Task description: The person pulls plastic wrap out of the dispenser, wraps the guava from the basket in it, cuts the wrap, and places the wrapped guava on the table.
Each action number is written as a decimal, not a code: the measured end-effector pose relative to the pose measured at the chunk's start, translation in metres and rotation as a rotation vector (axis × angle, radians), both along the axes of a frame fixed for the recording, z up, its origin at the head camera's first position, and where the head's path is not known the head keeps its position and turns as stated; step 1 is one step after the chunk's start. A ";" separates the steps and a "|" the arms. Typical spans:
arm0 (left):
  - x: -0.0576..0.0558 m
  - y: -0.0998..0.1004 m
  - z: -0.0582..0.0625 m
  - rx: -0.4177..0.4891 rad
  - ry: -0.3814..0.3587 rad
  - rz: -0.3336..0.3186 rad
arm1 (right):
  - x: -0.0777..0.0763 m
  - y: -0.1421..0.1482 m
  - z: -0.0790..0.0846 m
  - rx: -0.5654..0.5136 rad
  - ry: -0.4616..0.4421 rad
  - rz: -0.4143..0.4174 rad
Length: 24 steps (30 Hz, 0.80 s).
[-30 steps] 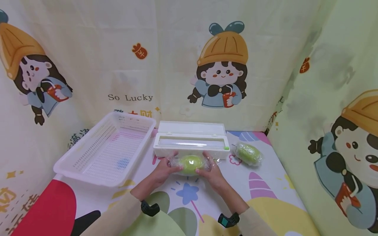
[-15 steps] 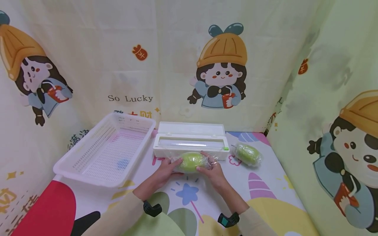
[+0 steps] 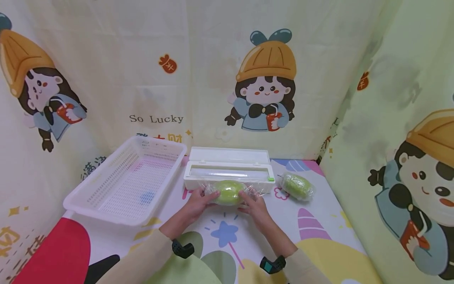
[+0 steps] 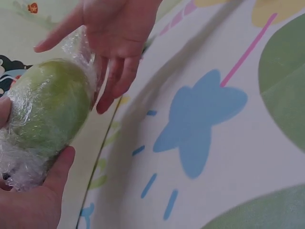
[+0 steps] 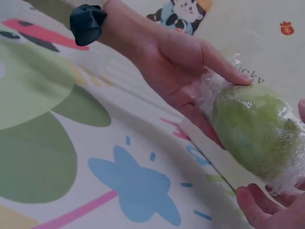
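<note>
Mango [image 3: 228, 192], green, wrapped in crinkled clear film, held at each end.
Left hand [image 3: 196, 205] and right hand [image 3: 254, 206] curl fingers around it; wrist views show film bunched at the ends.

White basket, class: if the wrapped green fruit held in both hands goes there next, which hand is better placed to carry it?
Probably the left hand: it cups the wrapped green fruit on the side facing the white basket.

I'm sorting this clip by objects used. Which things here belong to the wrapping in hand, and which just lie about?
In use:
- wrapped green fruit, held at its ends by the left hand and right hand
- cling-film dispenser, open just behind it

Lying about:
- white basket
- second wrapped fruit
</note>
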State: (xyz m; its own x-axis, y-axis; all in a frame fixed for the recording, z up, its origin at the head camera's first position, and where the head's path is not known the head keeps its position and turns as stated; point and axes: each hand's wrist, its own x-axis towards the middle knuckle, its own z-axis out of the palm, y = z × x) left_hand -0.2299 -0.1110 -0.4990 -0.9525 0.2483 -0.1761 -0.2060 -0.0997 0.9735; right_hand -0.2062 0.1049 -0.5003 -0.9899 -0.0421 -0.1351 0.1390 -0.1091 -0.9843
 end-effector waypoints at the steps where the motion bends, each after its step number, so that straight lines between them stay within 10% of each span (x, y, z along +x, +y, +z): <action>1: 0.000 0.000 0.001 0.001 0.003 0.002 | 0.000 0.000 0.000 0.006 -0.009 0.003; 24: 0.000 -0.009 0.007 -0.021 0.113 -0.085 | -0.001 0.011 0.000 -0.026 0.030 0.051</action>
